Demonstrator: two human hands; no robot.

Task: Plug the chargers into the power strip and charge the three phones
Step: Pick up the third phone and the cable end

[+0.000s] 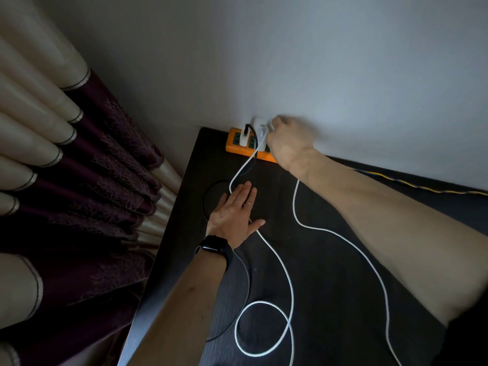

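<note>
Right hand (289,140) reaches to power strip (233,141) at back of worktop (335,291), against wall. Fingers (277,121) curled, pinching top of white charger (260,134), likely to seat it in socket; blurred, but grip looks closed. Left hand (235,211) flat, fingers straight and together, pinning white cable (290,289) so slack can't tug. Strip's long axis runs along wall. Charger stands upright, cable trailing toward me.

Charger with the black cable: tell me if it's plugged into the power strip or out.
In. The charger stands upright in the orange power strip, black cable leaving its top, no hand on it.
</note>
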